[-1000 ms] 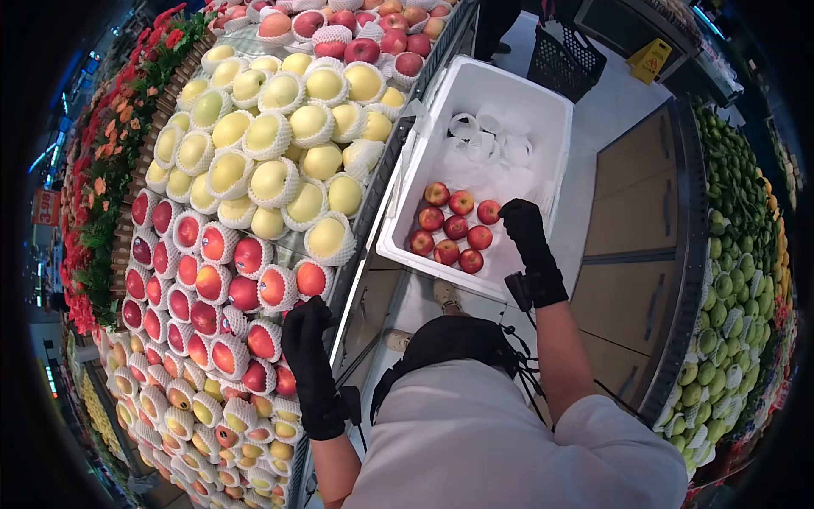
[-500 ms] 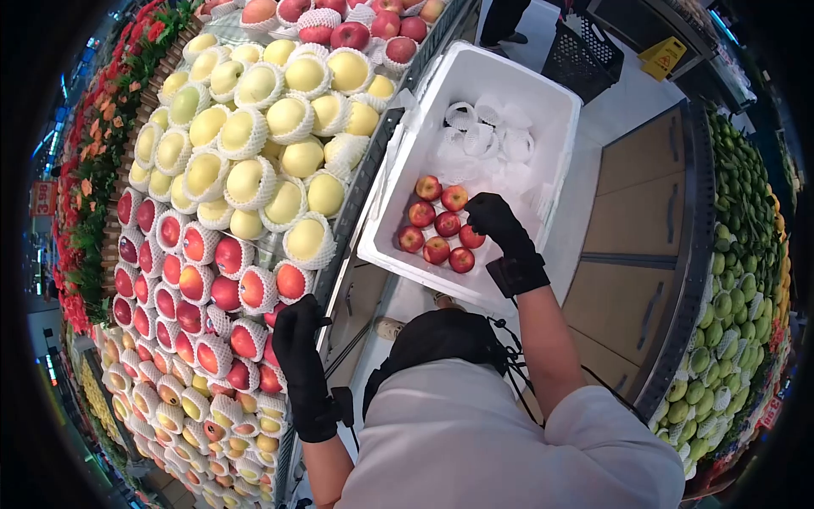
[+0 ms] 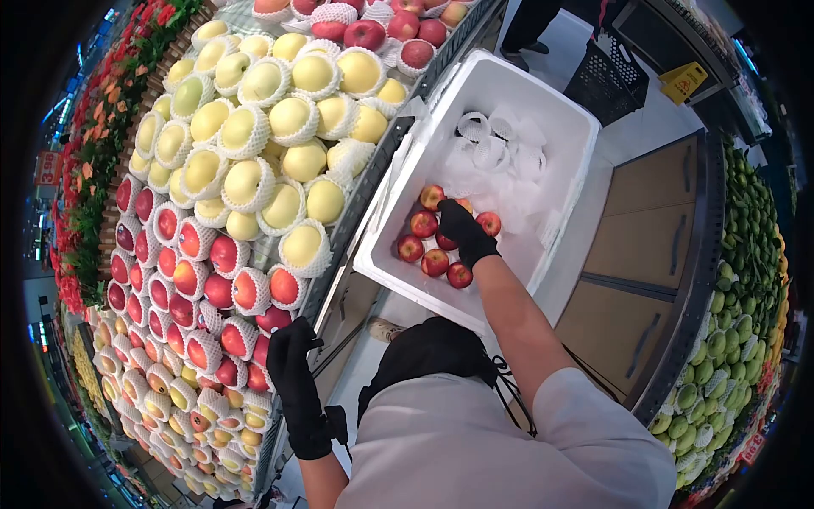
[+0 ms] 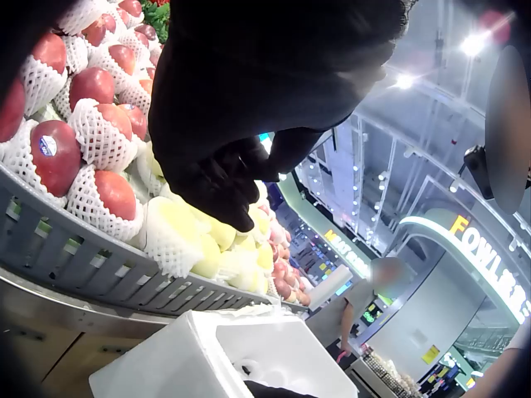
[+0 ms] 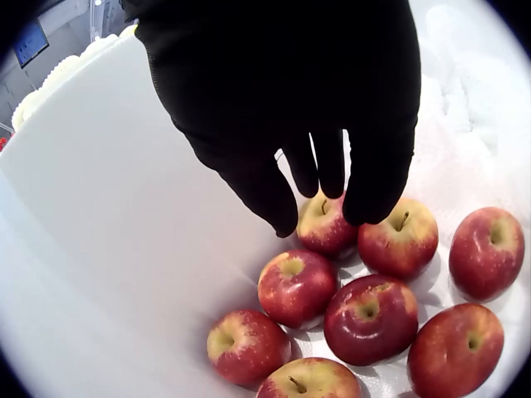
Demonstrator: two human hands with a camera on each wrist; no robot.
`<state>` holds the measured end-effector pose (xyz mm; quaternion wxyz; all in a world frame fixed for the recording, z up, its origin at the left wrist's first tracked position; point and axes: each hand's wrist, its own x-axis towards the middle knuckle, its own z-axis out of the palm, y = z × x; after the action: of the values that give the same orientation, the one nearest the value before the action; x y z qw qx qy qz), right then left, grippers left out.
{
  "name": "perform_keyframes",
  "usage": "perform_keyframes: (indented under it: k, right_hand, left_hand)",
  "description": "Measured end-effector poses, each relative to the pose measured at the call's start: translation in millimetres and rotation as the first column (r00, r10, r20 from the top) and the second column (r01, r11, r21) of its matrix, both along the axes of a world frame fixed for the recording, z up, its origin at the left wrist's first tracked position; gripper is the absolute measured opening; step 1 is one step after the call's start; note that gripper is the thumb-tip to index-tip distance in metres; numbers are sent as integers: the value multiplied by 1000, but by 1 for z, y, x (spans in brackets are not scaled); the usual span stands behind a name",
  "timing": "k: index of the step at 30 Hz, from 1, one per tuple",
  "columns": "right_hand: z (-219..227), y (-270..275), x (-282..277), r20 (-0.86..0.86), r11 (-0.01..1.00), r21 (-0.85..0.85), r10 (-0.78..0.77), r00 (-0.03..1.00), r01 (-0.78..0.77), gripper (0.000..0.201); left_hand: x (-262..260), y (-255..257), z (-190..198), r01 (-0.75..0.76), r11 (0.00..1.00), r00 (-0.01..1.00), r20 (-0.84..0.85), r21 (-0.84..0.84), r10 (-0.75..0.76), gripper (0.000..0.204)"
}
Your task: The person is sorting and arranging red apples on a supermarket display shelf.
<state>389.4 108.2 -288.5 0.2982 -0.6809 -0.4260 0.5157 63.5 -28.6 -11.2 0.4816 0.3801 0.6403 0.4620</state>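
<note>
My black-gloved right hand point(image 3: 466, 235) reaches down into a white foam box point(image 3: 536, 95). Several red apples point(image 3: 423, 224) with yellowish tops lie in its near end. In the right wrist view, the thumb and fingers point(image 5: 377, 178) point down, spread to either side of one apple point(image 5: 322, 230) beside the box wall. Another apple point(image 5: 400, 240) sits right by the index fingertip. My left hand point(image 3: 294, 373), also gloved, hangs loosely curled by the display edge, near netted red fruit point(image 3: 245, 288). Nothing shows in its fingers.
Crumpled white foam nets point(image 3: 490, 154) lie in the box's far end. On the left, a sloping display carries netted yellow fruit point(image 3: 246, 182) behind a grey slatted edge point(image 4: 108, 261). Cabinets point(image 3: 649, 199) stand to the right. Farther off are a black basket point(image 3: 606, 82) and a yellow floor sign point(image 3: 682, 82).
My right hand has moved left and lower, from the right side of the apples to over their midst. The left hand stays nearly where it was, at the display edge.
</note>
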Motion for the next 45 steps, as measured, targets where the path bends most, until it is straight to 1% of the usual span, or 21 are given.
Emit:
perform_keyframes:
  k: [1,3,4,5,8,11,14,15,17,18,21,24,26,29,32,33,35,38,39,41,45]
  right_hand:
    - [-8,1,0,-12,1000,-14,0,1000,-1,53]
    - [-24,4,-1,139,995,81,54,989,-66,59]
    - [-42,5,-2,301,974,176,87,950,-145,62]
    - [-48,6,-3,456,938,255,98,884,-236,65]
    - [-58,13,-4,496,939,234,106,862,-251,69]
    - [-53,28,-2,402,974,48,183,897,-220,75]
    - [-45,35,-5,590,960,53,192,784,-274,79]
    - [-44,39,-7,603,962,33,197,773,-271,80]
    - [-54,48,-9,627,965,-4,206,751,-261,81]
    - [-59,53,-10,635,966,-15,208,744,-257,81]
    - [-68,62,-12,649,968,-45,215,730,-245,80]
    - [-60,67,-13,651,967,-63,226,724,-246,79]
    - [-62,69,-13,663,964,-59,232,712,-259,76]
    - [-65,71,-14,675,969,-64,217,705,-237,66]
    - [-71,73,-19,719,979,-21,156,677,-204,53]
    - [-73,73,-19,719,983,-15,139,681,-184,52]
    - [-62,71,-20,718,990,-5,103,689,-142,50]
    - [-44,68,-18,684,992,-6,94,723,-123,51]
    - [-41,68,-18,657,993,-2,89,749,-116,53]
    - [-41,66,-15,601,995,0,81,795,-101,56]
    - [-40,56,-12,484,994,64,44,874,-85,62]
  left_hand:
    - [2,-1,0,-19,1000,1000,-7,-10,19,18]
    - [6,-2,2,-59,998,998,-24,-28,58,18]
    - [7,-2,3,-69,997,997,-39,-44,67,19]
    - [8,-2,3,-79,995,996,-54,-60,76,19]
    - [9,-5,3,-90,994,994,-66,-68,85,19]
    - [9,-5,1,-114,990,990,-92,-84,106,19]
    - [11,-4,-1,-146,985,986,-100,-97,136,18]
    - [11,-5,-1,-156,983,984,-98,-100,146,17]
    - [8,-8,-5,-125,988,989,-86,-89,117,16]
    - [6,-8,-7,-108,991,992,-81,-84,101,16]
    - [14,-5,-4,-162,983,984,-86,-92,154,15]
    - [18,-3,-2,-179,976,978,-134,-122,162,16]
    - [20,0,0,-188,974,976,-135,-124,171,16]
    - [20,1,0,-200,971,974,-138,-131,182,17]
    - [20,2,0,-206,970,974,-127,-131,190,17]
    - [20,2,0,-206,970,974,-120,-130,191,17]
    - [19,2,0,-189,975,978,-112,-120,176,17]
    - [17,2,-1,-170,979,983,-84,-115,161,17]
    - [16,2,-1,-165,979,985,-72,-117,158,16]
    - [16,3,-1,-154,981,987,-56,-119,148,16]
    - [16,3,1,-126,983,992,-29,-134,123,16]
